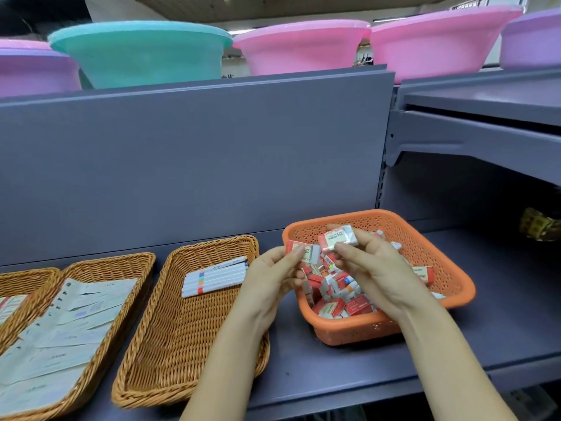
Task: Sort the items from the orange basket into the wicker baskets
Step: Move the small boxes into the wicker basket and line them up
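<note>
An orange perforated basket [446, 265] sits on the grey shelf at the right, holding several small red-and-white 2B erasers [340, 303]. My left hand [273, 275] pinches one eraser [305, 251] over the basket's left rim. My right hand [373, 265] holds another eraser [335, 238] above the basket. Left of it stands a wicker basket [170, 338] with a row of white markers [215, 276] at its far end. A second wicker basket [100, 354] holds pale paper packets [60, 335]. A third wicker basket [21, 278] shows at the left edge.
A grey back panel [194, 153] rises behind the baskets. Plastic basins, teal [139, 53] and pink [303, 47], stand on top. A shelf bracket [455, 141] juts out at the upper right. A yellowish package [538, 223] lies at the far right.
</note>
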The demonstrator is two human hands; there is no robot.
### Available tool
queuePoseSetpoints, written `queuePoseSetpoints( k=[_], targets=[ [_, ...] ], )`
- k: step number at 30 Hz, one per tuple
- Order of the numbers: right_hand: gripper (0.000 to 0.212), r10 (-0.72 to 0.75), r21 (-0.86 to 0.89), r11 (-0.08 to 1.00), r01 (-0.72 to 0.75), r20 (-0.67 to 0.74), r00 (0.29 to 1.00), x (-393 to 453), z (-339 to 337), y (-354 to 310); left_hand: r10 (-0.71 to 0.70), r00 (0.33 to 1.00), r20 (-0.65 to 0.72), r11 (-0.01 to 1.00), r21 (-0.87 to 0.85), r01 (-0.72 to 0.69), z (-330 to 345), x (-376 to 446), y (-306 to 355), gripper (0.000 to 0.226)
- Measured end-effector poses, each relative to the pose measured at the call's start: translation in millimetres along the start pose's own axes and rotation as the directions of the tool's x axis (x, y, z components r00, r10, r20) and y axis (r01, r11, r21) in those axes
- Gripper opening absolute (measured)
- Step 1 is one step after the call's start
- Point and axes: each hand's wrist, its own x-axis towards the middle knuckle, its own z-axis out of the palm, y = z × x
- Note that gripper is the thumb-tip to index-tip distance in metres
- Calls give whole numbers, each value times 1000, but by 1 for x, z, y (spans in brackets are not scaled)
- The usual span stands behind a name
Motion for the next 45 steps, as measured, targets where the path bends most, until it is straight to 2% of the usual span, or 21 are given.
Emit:
queuePoseSetpoints(
  k=[3,6,10,14,17,19,22,25,30,34,41,45],
  targets=[
    [24,19,91,996,-19,-3,1000,-1,3,4,9,999,48,996,-87,-4,0,-1,-1,22],
    [26,40,89,995,-40,1,999,-1,6,7,12,997,76,995,-103,-4,1,-2,1,14],
    [23,96,71,993,-93,-40,995,-1,10,8,5,998,62,999,-33,-3,-3,-1,4,14],
    [13,206,66,977,-201,-84,975,1,14,14,-8,996,84,992,126,-3,-10,0,1,11],
    [5,208,-160,965,-208,-21,978,-3,18,16,26,995,92,958,284,-51,-14,-3,0,20],
    [5,191,-364,909,-201,-65,980,-5,20,16,70,993,97,897,430,-105,-18,-5,0,25],
    [33,133,-644,742,-186,-130,983,-3,16,18,111,991,76,833,537,-135,-24,-6,0,31],
    [44,94,-665,725,-179,-161,982,-4,17,20,140,989,46,806,575,-141,-32,-7,1,27],
    [26,24,-675,727,-126,-159,987,-6,23,26,187,980,63,743,644,-183,-45,-12,5,24],
    [27,-96,-674,737,-54,-182,979,-7,29,27,201,977,77,691,695,-197,-56,-15,6,26],
    [33,-75,-678,734,-43,-144,987,-1,39,35,249,967,60,645,734,-212,-76,-24,18,27],
    [31,-81,-773,634,15,-48,996,9,50,35,262,965,8,604,779,-170,-90,-33,29,27]
  ],
)
